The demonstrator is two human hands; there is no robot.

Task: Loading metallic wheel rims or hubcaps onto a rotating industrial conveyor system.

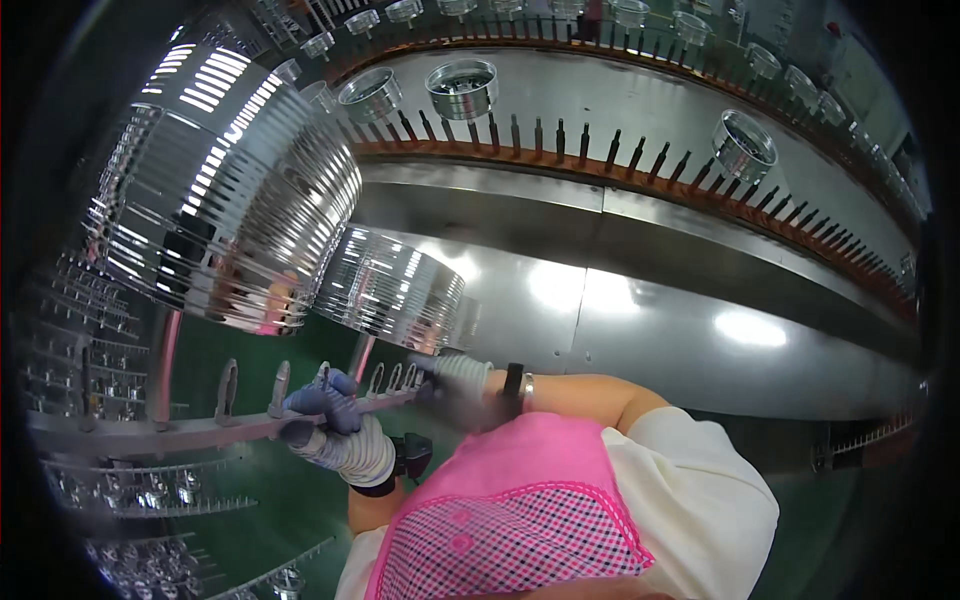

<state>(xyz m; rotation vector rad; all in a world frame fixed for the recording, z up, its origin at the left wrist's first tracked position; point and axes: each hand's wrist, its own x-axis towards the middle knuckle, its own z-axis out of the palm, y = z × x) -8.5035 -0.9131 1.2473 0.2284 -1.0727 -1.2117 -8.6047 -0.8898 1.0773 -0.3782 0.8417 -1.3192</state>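
My left hand (335,428), in a white knit glove with blue fingertips, is closed around a grey metal rack bar (150,432) studded with upright pegs. Two shiny ribbed metal cups stand above this bar on thin rods: a large one (220,185) at the upper left and a smaller one (390,290) nearer the middle. My right hand (455,377), also gloved, reaches across just under the smaller cup, at the bar's right end. It is blurred, so its grip is unclear. A dark band sits on each wrist.
A long curved conveyor (640,110) with rows of dark pegs runs across the top, carrying several small metal cups (462,88). A steel panel (650,300) lies below it. More peg racks (120,500) with small parts stack at the lower left over a green floor.
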